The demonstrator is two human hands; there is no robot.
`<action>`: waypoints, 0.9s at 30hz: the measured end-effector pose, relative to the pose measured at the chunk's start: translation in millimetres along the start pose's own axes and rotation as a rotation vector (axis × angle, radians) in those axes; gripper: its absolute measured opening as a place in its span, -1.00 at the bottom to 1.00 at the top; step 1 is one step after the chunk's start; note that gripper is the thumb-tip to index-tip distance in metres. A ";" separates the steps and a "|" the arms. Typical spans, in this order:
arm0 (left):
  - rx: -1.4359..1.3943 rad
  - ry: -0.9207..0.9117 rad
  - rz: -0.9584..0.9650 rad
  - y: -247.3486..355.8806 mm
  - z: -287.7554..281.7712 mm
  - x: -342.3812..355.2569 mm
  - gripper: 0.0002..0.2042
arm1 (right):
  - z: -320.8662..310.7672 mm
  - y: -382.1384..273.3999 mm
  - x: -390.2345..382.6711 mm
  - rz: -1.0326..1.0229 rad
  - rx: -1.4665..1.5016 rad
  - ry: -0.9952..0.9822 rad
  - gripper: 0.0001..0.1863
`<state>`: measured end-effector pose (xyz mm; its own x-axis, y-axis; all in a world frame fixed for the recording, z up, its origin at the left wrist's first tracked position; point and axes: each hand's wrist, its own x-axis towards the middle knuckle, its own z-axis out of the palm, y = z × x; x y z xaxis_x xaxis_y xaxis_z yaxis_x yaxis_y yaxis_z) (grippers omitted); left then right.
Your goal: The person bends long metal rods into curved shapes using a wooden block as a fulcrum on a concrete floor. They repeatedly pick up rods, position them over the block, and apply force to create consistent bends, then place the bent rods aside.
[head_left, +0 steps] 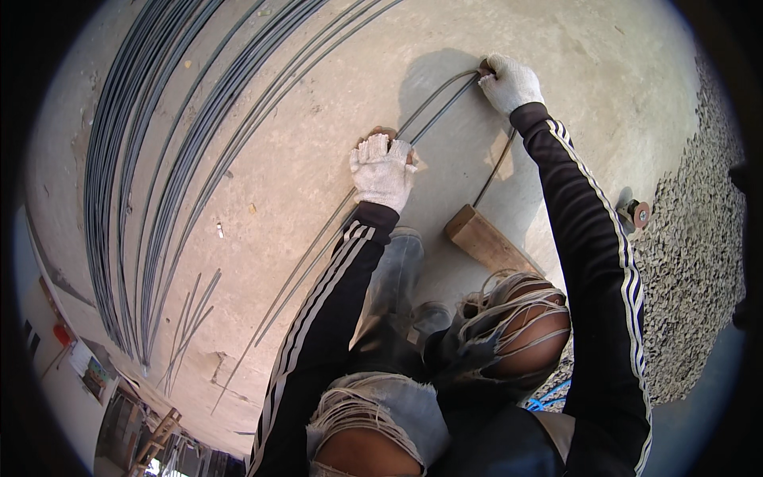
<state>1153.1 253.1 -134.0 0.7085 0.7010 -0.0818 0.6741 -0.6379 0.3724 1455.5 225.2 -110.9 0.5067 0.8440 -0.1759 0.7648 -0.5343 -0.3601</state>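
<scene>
White knit gloves with bare fingertips cover both hands. My left hand (383,171) is closed around two thin grey steel rods (445,109), which run on past my left sleeve toward the lower left. Farther off and to the right, my right hand (509,82) grips the far ends of these rods, its fingers curled together. A thin dark bar (497,167) slants from below my right wrist down to a wooden block (486,238) near my boots; whether it touches the hand is hidden.
Long bundles of steel rods (107,159) lie curving along the left on the concrete floor (310,103). Several shorter rods (191,322) lie nearer. Gravel (691,270) spreads at the right, with a small round reddish-faced object (638,214) at its edge. Blue strips (548,397) lie beside my leg.
</scene>
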 end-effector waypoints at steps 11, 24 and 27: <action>0.004 0.068 0.010 2.4 -0.4 0.3 -0.81 | -1.9 -0.6 1.5 0.015 -0.057 -0.024 -0.80; 0.001 0.119 0.012 3.1 -0.5 0.3 -0.85 | -0.6 1.6 1.7 0.027 -0.016 -0.026 -0.80; -0.010 0.138 0.024 2.8 -0.2 0.1 -0.84 | 1.5 1.4 2.3 0.012 -0.011 -0.016 -0.80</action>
<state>1155.0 251.5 -132.8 0.6883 0.7233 0.0550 0.6549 -0.6523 0.3817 1457.2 226.5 -113.2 0.5093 0.8383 -0.1947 0.7632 -0.5445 -0.3480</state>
